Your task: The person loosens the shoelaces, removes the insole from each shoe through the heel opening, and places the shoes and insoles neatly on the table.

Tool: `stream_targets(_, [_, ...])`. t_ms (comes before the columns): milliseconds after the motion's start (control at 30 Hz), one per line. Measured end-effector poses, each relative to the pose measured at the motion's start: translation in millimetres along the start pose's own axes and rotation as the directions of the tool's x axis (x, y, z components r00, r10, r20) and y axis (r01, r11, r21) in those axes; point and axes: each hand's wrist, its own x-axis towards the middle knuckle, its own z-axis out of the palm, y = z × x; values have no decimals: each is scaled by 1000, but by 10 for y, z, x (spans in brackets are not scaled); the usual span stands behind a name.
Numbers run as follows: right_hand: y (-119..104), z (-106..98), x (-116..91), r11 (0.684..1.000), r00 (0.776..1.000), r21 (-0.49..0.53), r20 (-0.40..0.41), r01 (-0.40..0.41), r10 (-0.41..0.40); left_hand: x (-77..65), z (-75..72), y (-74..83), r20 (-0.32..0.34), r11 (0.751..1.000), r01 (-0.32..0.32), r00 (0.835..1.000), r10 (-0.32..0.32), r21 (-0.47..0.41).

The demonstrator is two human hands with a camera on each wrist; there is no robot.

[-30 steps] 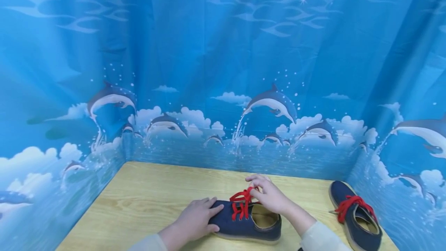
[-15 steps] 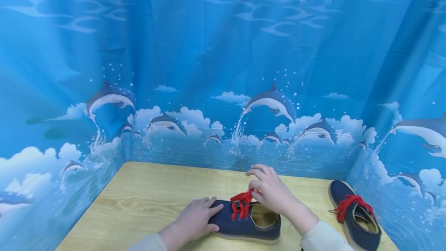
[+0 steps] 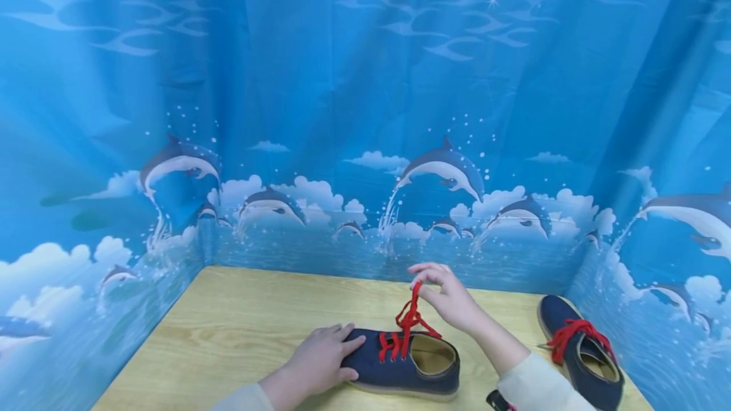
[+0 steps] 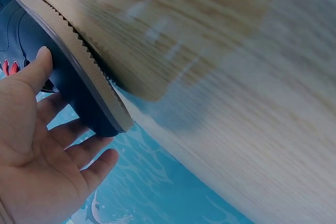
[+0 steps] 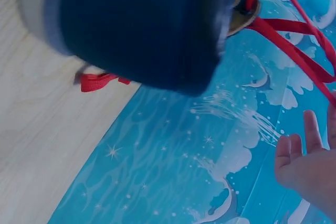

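A navy shoe [image 3: 374, 366] with red laces lies sideways on the table, toe to the left. My left hand [image 3: 320, 360] holds its toe, thumb on one side and fingers on the other, as the left wrist view shows along the ribbed tan sole [image 4: 79, 59]. Above the shoe's opening, my right hand [image 3: 451, 300] pinches a red shoelace [image 3: 415, 300] and holds it taut upward; a loose knot or bow hangs over the eyelets. In the right wrist view the lace strands [image 5: 289, 51] run from the shoe [image 5: 142, 30] to fingers partly cut off at the edge.
A matching navy shoe [image 3: 608, 392] with a red lace bow [image 3: 573, 335] stands at the table's right edge. The wood-grain table [image 3: 228, 322] is enclosed by a blue curtain [image 3: 365, 113] printed with dolphins.
My right hand has risen from close over the laces, drawing one red lace upward from the bundle. My left hand has stayed on the toe, and the shoe has hardly moved.
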Motion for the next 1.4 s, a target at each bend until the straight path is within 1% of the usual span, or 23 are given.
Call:
stream_targets(100, [-38,-51,63,994,999,99,1,-54,54,-1,-11,5,4,1000,3,1000,-3,1])
stream_targets(167, [-69,-108,114,983,996,160,-16,-87,91,-1,-18,8,8,1000,5,1000,-5,0])
stream_targets(233, [-103,-181,173,971,992,214,-39,-105,116,-1,-21,9,11,1000,5,1000,-5,-1])
stream_targets(300, [-132,-264,241,963,990,246,-65,-106,126,-4,-20,9,11,1000,5,1000,-5,1])
stream_targets(500, [-206,-499,442,961,985,255,-99,-112,141,-4,-10,4,6,1000,0,1000,0,9])
stream_targets(633, [-249,-654,565,956,975,258,-134,-137,177,-3,-6,2,2,1000,-5,1000,5,7])
stream_targets(700, [-275,-737,626,953,970,272,-157,-136,184,-3,-5,3,0,1000,-6,1000,6,5])
stream_targets(800, [-300,-844,699,955,965,267,-188,-130,184,-1,-4,6,2,1000,-3,1000,3,-2])
stream_targets(900, [-273,-904,726,961,960,239,-205,-137,188,1,-6,8,5,1000,4,1000,-4,-7])
stream_targets(1000, [-158,-878,683,979,965,133,-192,-152,176,-6,-3,12,6,1000,2,1000,-2,0])
stream_targets(1133, [74,-733,551,987,981,-45,-131,-152,145,-12,-6,16,6,1000,-4,1000,3,6])
stream_targets(1300, [357,-501,374,984,993,-136,-61,-113,106,-6,6,7,0,1000,0,1000,0,4])
stream_targets(1400, [521,-380,288,973,992,-196,-46,-123,116,-4,10,0,-4,1000,-2,1000,2,6])
